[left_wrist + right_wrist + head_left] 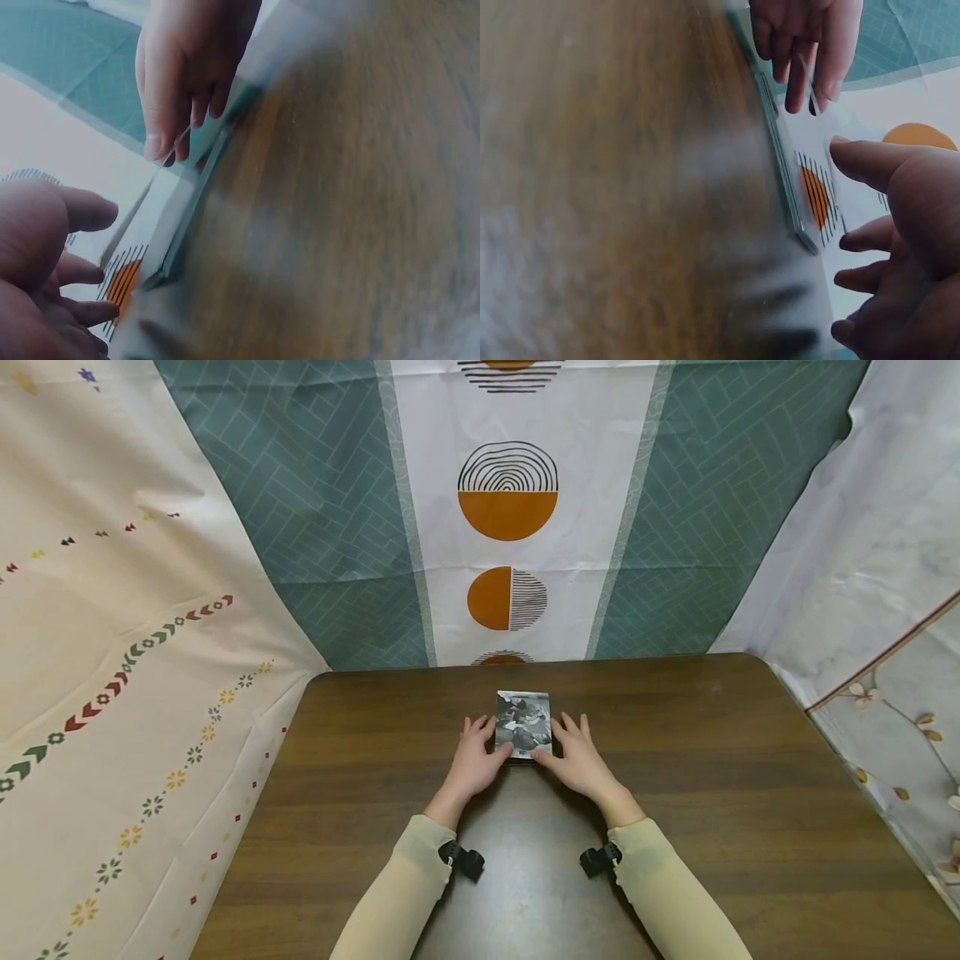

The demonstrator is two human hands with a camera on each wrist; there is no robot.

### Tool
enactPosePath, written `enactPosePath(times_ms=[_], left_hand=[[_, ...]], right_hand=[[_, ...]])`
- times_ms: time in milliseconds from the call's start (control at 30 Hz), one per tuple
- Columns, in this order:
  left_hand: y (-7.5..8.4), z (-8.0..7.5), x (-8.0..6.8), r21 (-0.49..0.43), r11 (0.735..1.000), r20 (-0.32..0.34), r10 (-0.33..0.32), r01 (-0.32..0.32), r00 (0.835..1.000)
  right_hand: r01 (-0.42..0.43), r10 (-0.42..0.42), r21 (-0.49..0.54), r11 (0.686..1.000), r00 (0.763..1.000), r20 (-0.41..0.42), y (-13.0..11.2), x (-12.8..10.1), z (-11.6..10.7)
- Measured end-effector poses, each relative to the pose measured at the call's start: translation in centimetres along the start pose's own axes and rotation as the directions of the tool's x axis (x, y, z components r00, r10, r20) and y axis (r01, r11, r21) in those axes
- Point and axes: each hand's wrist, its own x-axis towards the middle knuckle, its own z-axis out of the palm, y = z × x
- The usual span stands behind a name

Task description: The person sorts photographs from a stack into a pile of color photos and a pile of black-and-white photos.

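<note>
A black-and-white photo print [522, 722] is held near the far side of the table. My left hand [476, 756] grips its left edge, thumb over the lower left corner. The right hand [577, 758] holds the opposite edge the same way, its thumb on the lower right corner. Seen edge-on in the wrist views, the print is a thin sheet between thumbs and fingers. Close under it, a flat slab with glassy, greenish edges [781, 165] lies on the tabletop. From above, the print hides most of this slab.
The brown wooden table [360, 827] has rounded far corners. Behind it hangs a green and white cloth [322, 510] with orange circles. Patterned fabric [150, 710] drapes along the left, and pale floral fabric [862, 568] along the right. Small black cameras [463, 860] sit on both wrists.
</note>
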Motion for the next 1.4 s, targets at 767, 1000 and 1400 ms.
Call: enactPosePath(times_ms=[767,1000,1400], left_hand=[[-0.4,-3.0,-1.5,-0.204,0.978,-0.171,-0.084,0.048,0.982],[-2.0,-5.8,-2.6,-0.171,0.983,-0.157,-0.096,0.068,0.983],[-5.4,-10.7,-4.0,-0.027,0.995,-0.201,-0.095,0.091,0.975]], right_hand=[[0.036,0.004,0.184,0.982,0.977,-0.213,-4.1,0.5,2.1],[0.048,-0.016,0.184,0.982,0.985,-0.171,-6.2,1.1,3.7],[0.091,-0.082,0.084,0.992,0.992,-0.097,-10.3,3.0,7.4]])
